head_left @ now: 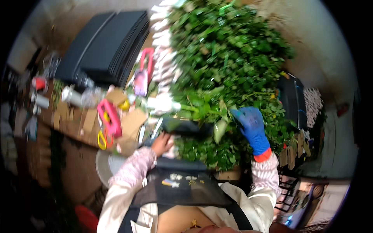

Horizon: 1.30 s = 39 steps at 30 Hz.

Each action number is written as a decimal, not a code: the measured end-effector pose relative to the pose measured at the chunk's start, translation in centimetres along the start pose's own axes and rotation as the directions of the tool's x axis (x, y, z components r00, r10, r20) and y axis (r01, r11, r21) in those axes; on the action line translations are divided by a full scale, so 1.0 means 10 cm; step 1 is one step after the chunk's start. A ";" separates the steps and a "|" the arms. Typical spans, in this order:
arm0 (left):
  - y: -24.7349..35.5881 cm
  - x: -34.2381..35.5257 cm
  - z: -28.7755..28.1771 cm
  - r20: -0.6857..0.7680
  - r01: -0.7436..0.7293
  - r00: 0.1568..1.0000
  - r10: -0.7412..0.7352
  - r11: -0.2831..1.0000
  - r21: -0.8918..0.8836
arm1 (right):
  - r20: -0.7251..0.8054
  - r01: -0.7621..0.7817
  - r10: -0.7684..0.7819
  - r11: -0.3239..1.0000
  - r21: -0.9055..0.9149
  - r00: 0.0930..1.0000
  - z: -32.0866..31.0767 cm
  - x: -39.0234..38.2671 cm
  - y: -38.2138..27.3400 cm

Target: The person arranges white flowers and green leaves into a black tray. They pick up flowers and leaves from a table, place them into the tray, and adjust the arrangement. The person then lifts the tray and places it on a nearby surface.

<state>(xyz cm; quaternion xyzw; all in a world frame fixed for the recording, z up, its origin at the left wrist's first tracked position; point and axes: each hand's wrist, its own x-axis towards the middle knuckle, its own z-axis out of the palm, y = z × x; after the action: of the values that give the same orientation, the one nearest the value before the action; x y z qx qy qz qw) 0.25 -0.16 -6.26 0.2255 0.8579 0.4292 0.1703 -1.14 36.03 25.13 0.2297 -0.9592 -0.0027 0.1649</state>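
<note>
My right hand (248, 124), in a blue glove with an orange cuff, grips a leafy green stem (194, 110). Its white-wrapped head (158, 104) points left, over other white-wrapped bunches. My bare left hand (162, 144) is below it, fingers curled at the edge of a blurred dark flat piece (186, 126); what they hold is unclear. Under and beyond both hands lies a thick bed of green leaves (229, 42), with a row of white wrapped heads (163, 62) along its left side.
A cardboard-strewn wooden table (81, 120) holds stacked dark sheets (105, 50), pink tools (110, 118), yellow scissors (102, 140) and white cylinders (72, 96). A pale bucket (105, 167) stands below the table edge. Another dark board (291, 101) lies at the right.
</note>
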 end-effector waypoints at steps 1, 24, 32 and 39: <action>0.13 0.00 -0.09 0.017 -0.028 0.999 0.027 0.999 0.032 | 0.087 0.004 -0.009 0.998 0.059 0.996 0.07 -0.22 -0.13; 0.17 0.06 -0.08 -0.101 -0.135 0.986 0.136 0.991 0.010 | 0.657 -0.295 0.192 0.954 0.048 0.729 2.49 -0.34 -1.36; 0.14 0.09 -0.07 -0.111 -0.074 0.992 0.061 0.990 -0.119 | 0.746 -0.408 0.265 0.913 0.011 0.611 2.40 -0.23 -1.44; 0.45 0.10 -0.14 -0.392 0.042 0.919 -0.030 0.999 0.021 | 0.533 -0.347 0.300 0.938 -0.012 0.791 2.69 -0.56 -1.47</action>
<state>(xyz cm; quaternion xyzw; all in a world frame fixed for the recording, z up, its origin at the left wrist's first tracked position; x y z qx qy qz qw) -0.18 1.85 -1.91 0.1219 0.8848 0.4498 -0.0001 1.50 23.42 -3.29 0.0594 -0.9914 0.0041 -0.1167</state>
